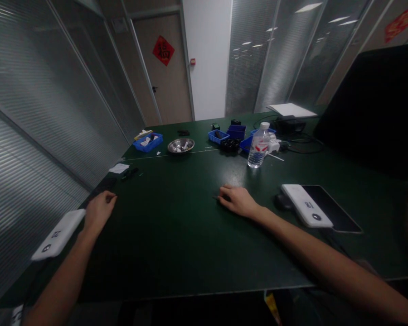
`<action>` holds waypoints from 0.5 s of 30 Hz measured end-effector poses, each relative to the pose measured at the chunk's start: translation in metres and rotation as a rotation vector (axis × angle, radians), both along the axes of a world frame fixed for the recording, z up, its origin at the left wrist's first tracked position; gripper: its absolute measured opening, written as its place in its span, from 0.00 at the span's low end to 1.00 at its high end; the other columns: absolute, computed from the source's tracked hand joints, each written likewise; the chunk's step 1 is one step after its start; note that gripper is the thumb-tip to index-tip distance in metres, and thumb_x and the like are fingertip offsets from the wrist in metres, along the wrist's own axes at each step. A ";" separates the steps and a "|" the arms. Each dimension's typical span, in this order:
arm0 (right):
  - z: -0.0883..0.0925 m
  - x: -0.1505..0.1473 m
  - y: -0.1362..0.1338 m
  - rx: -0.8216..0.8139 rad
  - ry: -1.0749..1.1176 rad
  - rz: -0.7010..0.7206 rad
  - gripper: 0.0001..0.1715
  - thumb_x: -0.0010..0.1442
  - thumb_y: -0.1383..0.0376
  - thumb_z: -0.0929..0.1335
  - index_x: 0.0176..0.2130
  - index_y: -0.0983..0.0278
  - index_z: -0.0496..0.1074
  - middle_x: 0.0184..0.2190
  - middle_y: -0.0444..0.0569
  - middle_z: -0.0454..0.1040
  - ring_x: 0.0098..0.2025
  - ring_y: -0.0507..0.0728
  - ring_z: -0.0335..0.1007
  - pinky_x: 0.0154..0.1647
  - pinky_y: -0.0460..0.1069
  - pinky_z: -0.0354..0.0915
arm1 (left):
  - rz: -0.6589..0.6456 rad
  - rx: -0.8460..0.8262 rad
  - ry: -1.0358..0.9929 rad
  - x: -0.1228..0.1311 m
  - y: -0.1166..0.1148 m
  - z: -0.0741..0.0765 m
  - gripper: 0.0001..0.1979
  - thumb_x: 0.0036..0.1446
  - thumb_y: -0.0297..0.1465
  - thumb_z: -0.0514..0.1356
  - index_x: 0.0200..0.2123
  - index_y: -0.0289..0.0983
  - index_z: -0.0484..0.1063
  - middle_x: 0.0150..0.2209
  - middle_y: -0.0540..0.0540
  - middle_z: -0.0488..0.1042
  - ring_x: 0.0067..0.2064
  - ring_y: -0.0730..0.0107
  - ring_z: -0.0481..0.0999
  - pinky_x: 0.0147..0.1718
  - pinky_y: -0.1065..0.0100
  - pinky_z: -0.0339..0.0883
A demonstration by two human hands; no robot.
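Note:
My left hand [100, 209] rests on the dark green table [177, 240] near its left edge, fingers curled together around a thin small item I cannot name. A white flat device [59, 234] lies just left of that wrist. My right hand [237, 199] lies palm down in the middle of the table, fingers bent over a small dark thing with a thin tip poking out to the left. A second white device [306, 205] sits on a dark tablet [333, 208] to the right of that hand.
A water bottle [259, 146] stands beyond my right hand. Farther back are blue bins [148, 142], a metal bowl [181, 145], more blue bins [236, 132], small black parts [230, 145] and cables [301, 144]. A large dark monitor [374, 104] is at right. A paper scrap [119, 168] lies at left.

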State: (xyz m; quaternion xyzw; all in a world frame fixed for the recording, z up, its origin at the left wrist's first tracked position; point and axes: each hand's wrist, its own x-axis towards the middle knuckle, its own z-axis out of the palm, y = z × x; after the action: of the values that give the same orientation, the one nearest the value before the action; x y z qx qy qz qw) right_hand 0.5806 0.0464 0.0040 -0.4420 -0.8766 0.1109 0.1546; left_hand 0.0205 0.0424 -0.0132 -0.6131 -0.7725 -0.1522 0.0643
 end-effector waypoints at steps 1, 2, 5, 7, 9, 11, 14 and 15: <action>-0.001 -0.001 0.000 0.002 0.003 -0.002 0.09 0.70 0.60 0.65 0.41 0.62 0.71 0.40 0.48 0.72 0.34 0.53 0.69 0.35 0.47 0.58 | -0.035 0.002 0.003 0.005 0.001 0.001 0.17 0.63 0.41 0.54 0.45 0.37 0.75 0.45 0.41 0.79 0.45 0.54 0.79 0.42 0.62 0.68; -0.002 -0.001 0.000 0.004 0.006 -0.007 0.08 0.70 0.60 0.65 0.41 0.62 0.71 0.40 0.47 0.72 0.34 0.53 0.69 0.35 0.47 0.58 | -0.081 0.000 0.006 0.011 0.002 0.003 0.17 0.63 0.41 0.54 0.45 0.37 0.76 0.46 0.41 0.79 0.45 0.54 0.79 0.42 0.62 0.68; -0.003 -0.003 -0.001 0.014 0.010 -0.027 0.08 0.70 0.60 0.65 0.42 0.62 0.71 0.41 0.47 0.72 0.34 0.53 0.69 0.34 0.47 0.58 | -0.275 -0.039 -0.027 0.037 0.008 0.010 0.15 0.64 0.40 0.55 0.42 0.38 0.76 0.45 0.42 0.80 0.46 0.55 0.79 0.44 0.62 0.68; -0.002 -0.004 -0.002 0.019 0.007 -0.037 0.09 0.70 0.59 0.65 0.41 0.62 0.71 0.41 0.47 0.72 0.34 0.53 0.69 0.33 0.47 0.58 | -0.402 -0.094 -0.085 0.063 0.011 0.015 0.14 0.64 0.40 0.56 0.43 0.39 0.77 0.44 0.43 0.80 0.45 0.57 0.78 0.42 0.62 0.69; -0.002 -0.005 -0.002 0.020 -0.002 -0.041 0.09 0.70 0.59 0.65 0.41 0.62 0.71 0.40 0.47 0.72 0.34 0.53 0.69 0.34 0.47 0.58 | -0.507 -0.142 -0.136 0.094 0.012 0.020 0.13 0.65 0.39 0.57 0.43 0.39 0.76 0.44 0.45 0.79 0.44 0.59 0.78 0.41 0.63 0.69; -0.001 -0.004 -0.002 0.011 -0.013 -0.044 0.09 0.70 0.59 0.65 0.41 0.62 0.71 0.40 0.48 0.72 0.34 0.53 0.69 0.34 0.47 0.58 | -0.630 -0.171 -0.194 0.130 0.010 0.023 0.11 0.66 0.38 0.57 0.44 0.39 0.76 0.46 0.45 0.78 0.45 0.61 0.77 0.43 0.62 0.69; -0.002 -0.004 0.000 -0.003 -0.022 -0.051 0.10 0.71 0.58 0.65 0.42 0.62 0.71 0.41 0.48 0.72 0.34 0.53 0.70 0.33 0.47 0.57 | -0.822 -0.203 -0.272 0.185 0.000 0.027 0.11 0.68 0.37 0.57 0.44 0.39 0.76 0.45 0.45 0.77 0.46 0.63 0.76 0.45 0.63 0.69; -0.002 -0.004 0.000 -0.004 -0.023 -0.052 0.10 0.71 0.58 0.65 0.42 0.62 0.71 0.42 0.48 0.72 0.34 0.53 0.70 0.33 0.47 0.57 | -0.889 -0.221 -0.294 0.202 -0.003 0.028 0.10 0.69 0.36 0.57 0.45 0.38 0.76 0.45 0.45 0.76 0.46 0.64 0.76 0.45 0.63 0.69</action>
State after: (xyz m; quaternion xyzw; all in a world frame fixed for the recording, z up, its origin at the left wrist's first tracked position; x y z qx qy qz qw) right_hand 0.5767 0.0466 0.0020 -0.4663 -0.8663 0.1036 0.1465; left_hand 0.2228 0.0389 0.0148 -0.8591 -0.4481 -0.1669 -0.1827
